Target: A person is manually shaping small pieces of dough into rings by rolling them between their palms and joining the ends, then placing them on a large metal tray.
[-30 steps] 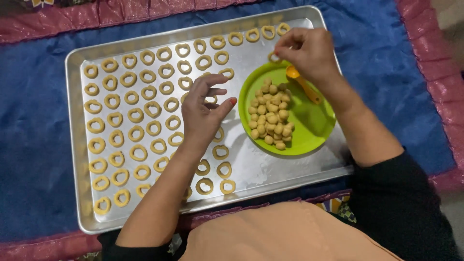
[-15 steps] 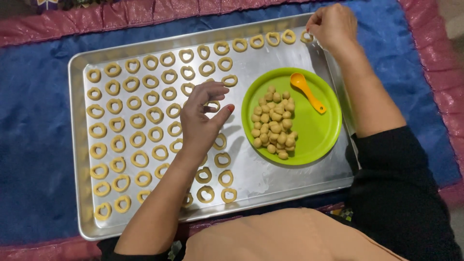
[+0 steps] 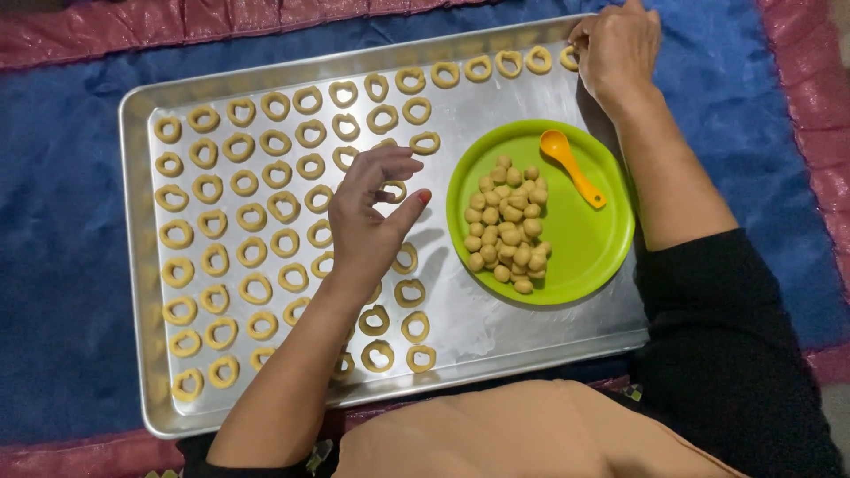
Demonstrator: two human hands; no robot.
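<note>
Even, bright light; soft glare on the metal tray (image 3: 496, 345); sharp focus.

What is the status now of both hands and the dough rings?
Left hand hovers open over pale dough rings on the silver metal baking tray. Right hand at far-corner ring, grip unclear. Green round plate beside, nothing blocking.

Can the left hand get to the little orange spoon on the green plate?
Probably yes. The left hand hovers over the silver metal baking tray beside the round green plate, and nothing covers the small orange plastic spoon.
</note>
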